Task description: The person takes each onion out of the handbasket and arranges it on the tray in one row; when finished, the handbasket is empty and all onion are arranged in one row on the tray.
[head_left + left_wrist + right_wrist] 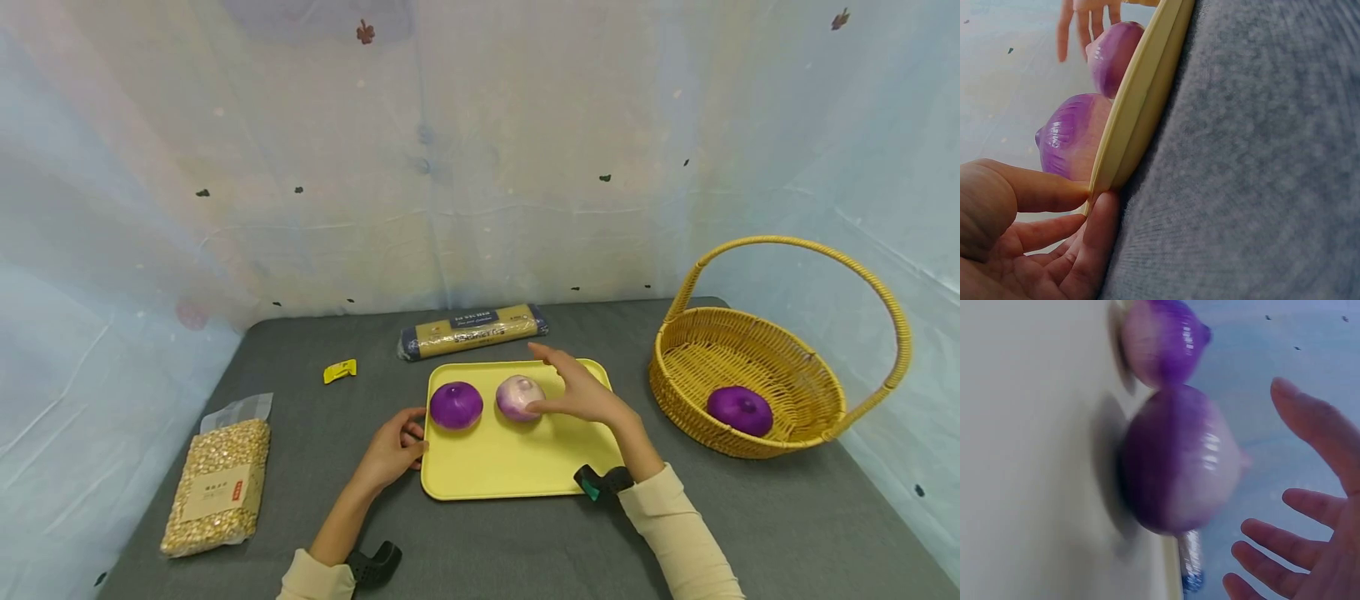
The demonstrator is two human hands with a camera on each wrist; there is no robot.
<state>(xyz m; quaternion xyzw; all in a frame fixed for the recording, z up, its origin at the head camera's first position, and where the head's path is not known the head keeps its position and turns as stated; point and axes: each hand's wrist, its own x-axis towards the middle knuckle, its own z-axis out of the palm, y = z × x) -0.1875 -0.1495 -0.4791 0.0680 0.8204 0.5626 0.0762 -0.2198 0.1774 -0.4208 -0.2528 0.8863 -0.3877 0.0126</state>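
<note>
Before pale sheeting (510, 167), tray (487, 467) on cloth (315, 442)

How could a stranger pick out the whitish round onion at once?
Find the flat, yellow rectangular tray on the grey cloth. The round, pale onion sits on it beside the right hand. Its whitish top sets it apart from the deep purple onion to its left.

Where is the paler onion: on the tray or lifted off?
On the yellow tray: the right wrist view shows the paler onion against its surface, with the fingers of the right hand spread and not touching it.
</note>
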